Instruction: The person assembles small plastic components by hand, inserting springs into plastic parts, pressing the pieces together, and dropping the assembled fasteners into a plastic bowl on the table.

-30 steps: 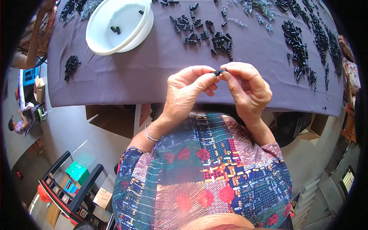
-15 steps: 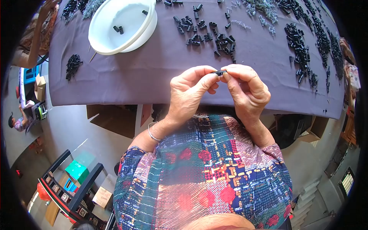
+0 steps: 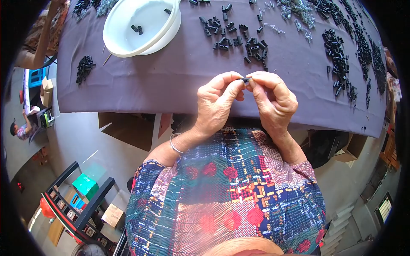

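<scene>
Between my fingertips, over the near edge of the table, is a small black plastic cylindrical piece [image 3: 245,80]. My left hand [image 3: 215,100] pinches its left end with thumb and forefinger. On its right end, the thumb and fingers of my right hand [image 3: 274,99] are closed, and they hide much of it. Just beyond my hands lies a loose cluster of similar black pieces [image 3: 256,50]. A white plastic bowl [image 3: 164,40] at the upper left holds a few black pieces [image 3: 137,29].
A purple-grey cloth [image 3: 149,87] covers the table. Piles of black parts [image 3: 336,53] and small metal springs [image 3: 299,13] lie at the right and back. Left sits another black pile [image 3: 85,69] beside a thin stick [image 3: 107,59]. Another person's arm [image 3: 49,32] shows far left.
My hands have drawn slightly closer together around the black piece, so less of it shows. The whole view has shifted a little. Both hands keep their pinch.
</scene>
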Tool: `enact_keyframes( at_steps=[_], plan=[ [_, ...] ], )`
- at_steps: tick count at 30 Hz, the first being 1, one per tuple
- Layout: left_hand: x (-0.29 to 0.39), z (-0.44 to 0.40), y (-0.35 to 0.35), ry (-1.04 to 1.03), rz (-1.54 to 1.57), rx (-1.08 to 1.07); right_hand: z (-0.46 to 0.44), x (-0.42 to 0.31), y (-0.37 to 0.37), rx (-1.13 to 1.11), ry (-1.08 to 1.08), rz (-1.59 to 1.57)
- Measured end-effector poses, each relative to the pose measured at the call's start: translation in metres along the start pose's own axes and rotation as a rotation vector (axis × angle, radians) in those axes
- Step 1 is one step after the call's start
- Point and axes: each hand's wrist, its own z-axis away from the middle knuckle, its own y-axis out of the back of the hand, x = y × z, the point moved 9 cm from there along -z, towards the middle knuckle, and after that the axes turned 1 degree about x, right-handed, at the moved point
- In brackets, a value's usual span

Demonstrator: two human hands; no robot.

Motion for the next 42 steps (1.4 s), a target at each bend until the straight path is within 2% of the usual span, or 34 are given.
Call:
enact_keyframes(
  at_steps=[7,10,16,19,22,23,29,36,39,42],
  plan=[
    [-0.003,-0.002,0.001,-0.027,0.026,0.04,0.001,0.003,-0.006,-0.02,-0.03,-0.009],
    [-0.004,-0.004,0.001,-0.013,0.052,0.043,0.003,0.015,-0.007,-0.016,-0.122,-0.099],
    [-0.006,-0.007,0.004,0.072,0.119,0.047,0.0,0.004,-0.008,0.008,0.029,0.005],
    [-0.008,-0.005,0.005,0.145,0.177,0.024,0.002,-0.005,-0.009,-0.033,0.182,0.067],
    [-0.012,-0.006,0.002,0.218,0.277,-0.027,0.005,-0.004,-0.01,-0.029,0.161,0.043],
    [-0.011,-0.006,-0.001,0.241,0.326,-0.056,0.007,-0.005,-0.011,-0.055,0.234,0.073],
    [-0.025,-0.001,-0.006,0.456,0.509,-0.144,0.012,-0.01,-0.015,-0.032,0.364,0.285],
    [-0.026,0.001,-0.016,0.523,0.703,-0.217,0.009,-0.008,-0.008,-0.026,0.344,0.227],
    [-0.019,0.0,-0.013,0.435,0.395,-0.164,0.009,-0.011,-0.007,-0.033,0.376,0.238],
    [-0.017,-0.003,-0.012,0.361,0.27,-0.158,0.009,-0.012,-0.007,-0.026,0.416,0.244]
  ],
)
